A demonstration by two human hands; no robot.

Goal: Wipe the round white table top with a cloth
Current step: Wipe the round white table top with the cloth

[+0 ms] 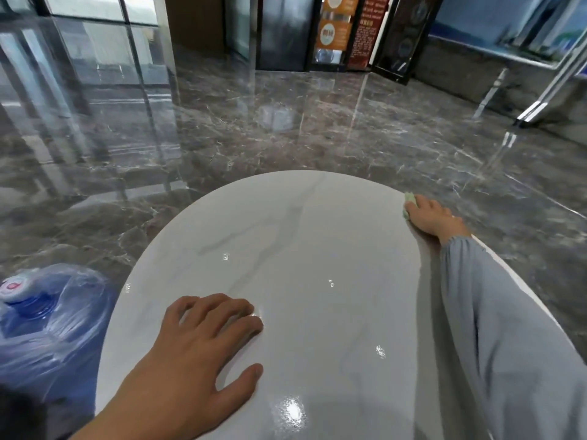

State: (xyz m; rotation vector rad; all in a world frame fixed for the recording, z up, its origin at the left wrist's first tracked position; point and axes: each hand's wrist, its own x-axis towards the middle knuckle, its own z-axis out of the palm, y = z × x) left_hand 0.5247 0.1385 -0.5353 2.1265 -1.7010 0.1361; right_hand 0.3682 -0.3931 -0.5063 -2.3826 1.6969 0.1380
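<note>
Two hands: both rest on the counter [317, 249], well apart, one near and one far.
Head view, counter: round, white and glossy, with faint grey veining and small bright glints of light; it fills the lower middle of the view.
Left hand [203, 341]: bare forearm, palm down on the near left part of the counter. The fingers are spread and lightly arched with their tips touching the surface, and the thumb is out to the side. It holds nothing.
Right hand [435, 217]: reaches to the far right rim of the counter, palm down, fingers close together and laid over the cloth [408, 201], pressing it to the surface.
Cloth: pale green and small, mostly hidden under the right hand; only a strip shows past the fingertips, right at the counter's far right edge.
Sleeve [495, 312]: grey-blue, gathered at the wrist, covering the right arm, which lies across the right side of the counter.
Water bottle [47, 328]: large and blue, wrapped in clear plastic film, with a white cap bearing a red mark; it sits low at the left, just beside the counter's left rim.
Floor [254, 122]: dark grey polished marble with pale veins, mirroring window and door frames.
Background: dark glass doors [282, 33] and orange and red posters [336, 27] along the far wall; the print is too blurred to read.
</note>
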